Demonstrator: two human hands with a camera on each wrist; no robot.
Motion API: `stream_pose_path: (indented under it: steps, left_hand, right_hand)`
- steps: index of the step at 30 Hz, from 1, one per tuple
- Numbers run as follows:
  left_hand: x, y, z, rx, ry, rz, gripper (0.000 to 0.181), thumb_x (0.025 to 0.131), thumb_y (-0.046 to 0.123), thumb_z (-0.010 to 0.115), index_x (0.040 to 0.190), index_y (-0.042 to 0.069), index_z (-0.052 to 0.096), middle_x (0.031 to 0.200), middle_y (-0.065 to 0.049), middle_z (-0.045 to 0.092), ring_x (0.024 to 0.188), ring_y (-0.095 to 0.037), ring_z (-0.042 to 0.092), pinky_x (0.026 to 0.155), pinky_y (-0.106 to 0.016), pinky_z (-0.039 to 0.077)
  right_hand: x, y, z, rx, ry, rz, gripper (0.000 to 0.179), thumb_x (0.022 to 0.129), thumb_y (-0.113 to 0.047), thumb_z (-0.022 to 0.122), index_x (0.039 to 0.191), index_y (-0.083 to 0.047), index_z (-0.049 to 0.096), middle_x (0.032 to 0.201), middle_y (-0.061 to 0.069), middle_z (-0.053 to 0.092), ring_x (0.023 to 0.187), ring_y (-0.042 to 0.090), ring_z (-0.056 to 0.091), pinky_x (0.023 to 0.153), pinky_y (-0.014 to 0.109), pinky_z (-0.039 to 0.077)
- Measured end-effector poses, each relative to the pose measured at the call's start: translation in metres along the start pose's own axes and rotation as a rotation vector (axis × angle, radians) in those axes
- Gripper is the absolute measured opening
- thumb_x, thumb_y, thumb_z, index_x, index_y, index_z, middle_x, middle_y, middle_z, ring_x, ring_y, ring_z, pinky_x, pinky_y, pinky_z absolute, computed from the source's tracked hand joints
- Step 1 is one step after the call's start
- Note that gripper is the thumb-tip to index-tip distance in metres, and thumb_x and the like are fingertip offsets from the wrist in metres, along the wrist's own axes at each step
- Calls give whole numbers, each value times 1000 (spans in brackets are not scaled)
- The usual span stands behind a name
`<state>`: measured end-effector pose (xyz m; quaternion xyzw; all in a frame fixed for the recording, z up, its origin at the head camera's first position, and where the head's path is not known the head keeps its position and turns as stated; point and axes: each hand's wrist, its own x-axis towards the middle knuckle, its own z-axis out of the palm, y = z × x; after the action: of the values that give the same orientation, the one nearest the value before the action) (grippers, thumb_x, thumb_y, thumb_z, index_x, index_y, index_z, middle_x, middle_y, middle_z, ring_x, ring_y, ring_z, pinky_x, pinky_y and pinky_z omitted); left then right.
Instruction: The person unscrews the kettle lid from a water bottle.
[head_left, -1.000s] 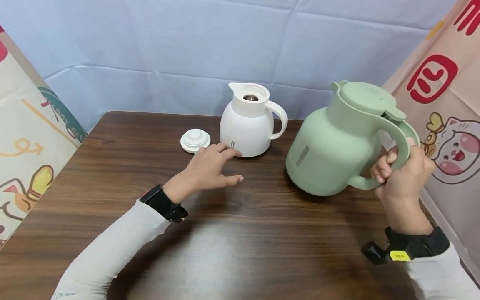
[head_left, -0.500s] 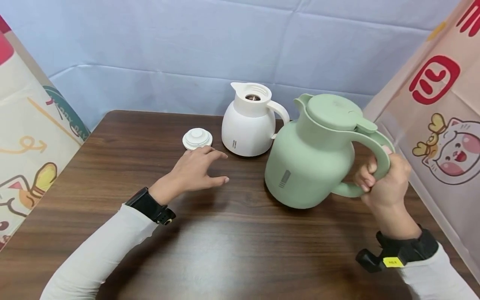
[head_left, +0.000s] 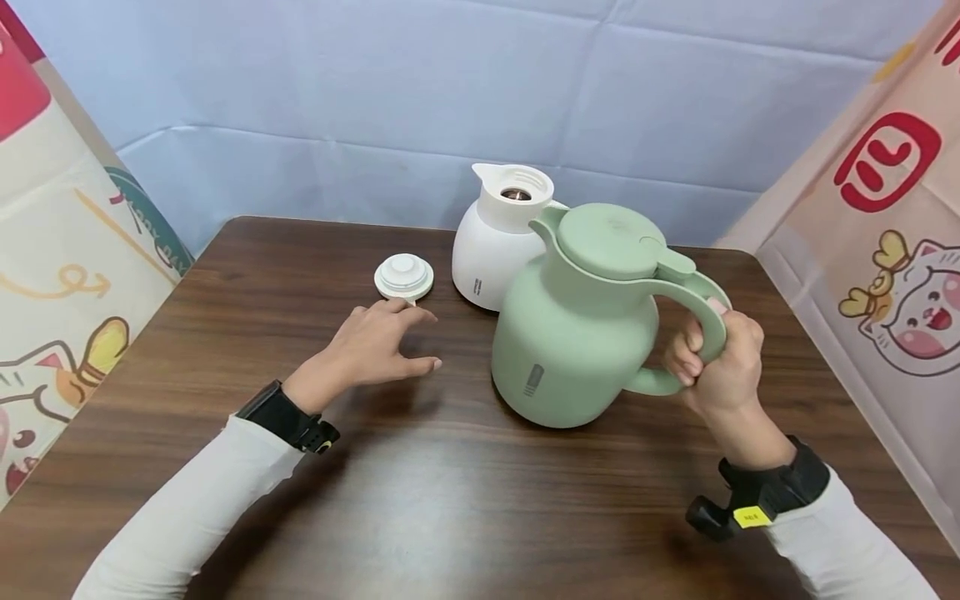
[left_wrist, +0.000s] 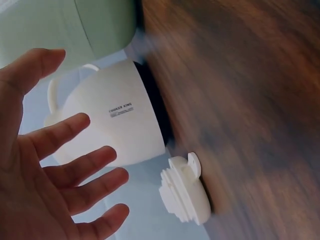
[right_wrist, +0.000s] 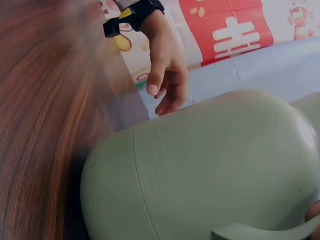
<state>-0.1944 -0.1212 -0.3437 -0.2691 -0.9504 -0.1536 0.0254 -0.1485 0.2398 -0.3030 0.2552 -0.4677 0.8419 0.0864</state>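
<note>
Around the jug [head_left: 566, 350], the right hand [head_left: 723, 358] grips its handle [head_left: 708, 321] at three o'clock; the left hand [head_left: 367, 350], spread, holds nothing at nine. Farther, the cap [head_left: 403, 277] lies near ten, the pot [head_left: 483, 258] at eleven: its uncapping looks done, the jug's lid [head_left: 611, 240] still on.

Table [head_left: 525, 517]: dark brown wood grain, glossy, pale glare patch toward the front, rounded back-left corner. 2 items definitely sit on it. White jug [head_left: 486, 260]: upright, near the back edge, about midway between the 2 back corners, top uncovered. White lid [head_left: 403, 277]: flat, stepped side up, also near the back edge, toward the back-left corner, just beside the white jug but apart. Green jug [head_left: 570, 350]: farther from the back edge; can't tell if its base touches the surface.
</note>
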Motion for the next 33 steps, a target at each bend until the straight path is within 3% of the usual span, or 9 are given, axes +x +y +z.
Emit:
stream_pose_path:
  steps: [14,24,33]
  left_hand:
    - [-16,-17,1,-3,-16,-36,61,75,54,66,123,17,60,121,-9,54,106,-30,51,76,-51,41]
    - [-18,-20,0,-18,-28,-33,60,76,53,67,123,16,59,119,-9,55,106,-30,51,75,-50,41]
    - [-21,-23,1,-58,-68,-21,60,76,50,68,123,15,59,113,-8,56,99,-26,56,71,-47,45]
  right_hand:
    - [5,17,16,82,-128,-1,45,97,-6,22,56,-2,40,40,4,26,31,11,21,29,21,17]
    - [10,27,20,78,-272,-12,43,97,-7,25,56,-4,35,40,2,26,31,9,22,30,20,22]
    - [22,32,21,140,-413,11,41,97,-8,25,57,-3,32,41,2,25,30,9,23,30,18,23]
